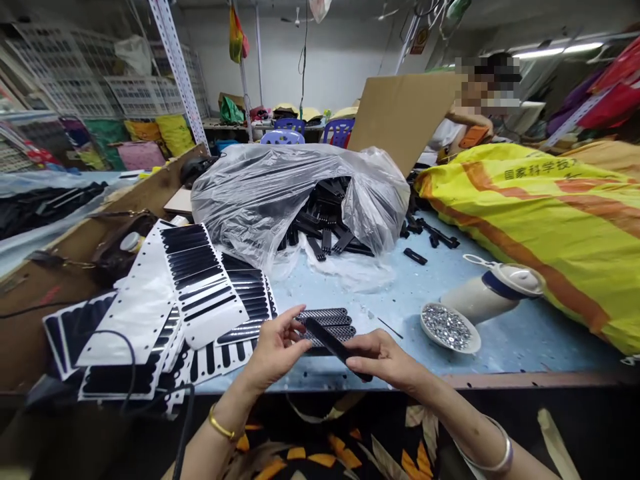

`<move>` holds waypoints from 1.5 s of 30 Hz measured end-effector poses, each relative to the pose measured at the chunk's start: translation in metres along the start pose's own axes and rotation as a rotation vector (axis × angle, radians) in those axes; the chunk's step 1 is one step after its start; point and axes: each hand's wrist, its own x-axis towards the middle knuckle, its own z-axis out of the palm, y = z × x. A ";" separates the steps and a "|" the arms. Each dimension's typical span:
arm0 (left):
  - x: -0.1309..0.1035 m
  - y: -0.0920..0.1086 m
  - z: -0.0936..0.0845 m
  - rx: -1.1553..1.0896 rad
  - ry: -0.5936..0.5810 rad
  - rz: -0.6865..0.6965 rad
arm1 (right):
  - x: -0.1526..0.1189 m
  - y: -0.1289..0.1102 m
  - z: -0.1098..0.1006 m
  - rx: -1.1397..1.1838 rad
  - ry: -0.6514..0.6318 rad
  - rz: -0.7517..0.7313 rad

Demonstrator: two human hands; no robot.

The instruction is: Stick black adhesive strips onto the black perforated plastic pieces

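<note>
A long black strip-shaped piece [330, 341] slants between my hands over the front of the blue table. My right hand [377, 355] pinches its lower right end between thumb and fingers. At its upper left end, my left hand [283, 339] has its fingers curved apart; whether a fingertip touches the strip is hard to tell. Just behind lie several dark patterned strips [325, 313] side by side. White sheets with black strips [200, 283] are piled to the left of my left hand.
A clear plastic bag [250, 193] spills black parts [327, 213] at the centre back. Right of my hands are a bowl of silvery pieces [450, 328], a white mug [493, 293] and a yellow sack [550, 220]. A person [463, 130] is behind a cardboard sheet [400, 113].
</note>
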 end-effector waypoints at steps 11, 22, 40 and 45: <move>-0.032 -0.077 -0.007 0.897 -0.002 0.367 | -0.022 0.084 0.017 -0.548 0.513 -0.137; -0.022 -0.085 -0.008 0.790 0.249 0.441 | -0.014 0.101 0.011 -0.525 0.755 -0.152; 0.058 -0.096 0.042 0.523 0.307 0.299 | 0.081 0.079 -0.001 -0.153 1.011 -0.180; 0.073 -0.096 0.039 0.556 0.284 0.335 | 0.084 0.079 -0.012 -0.155 0.988 -0.191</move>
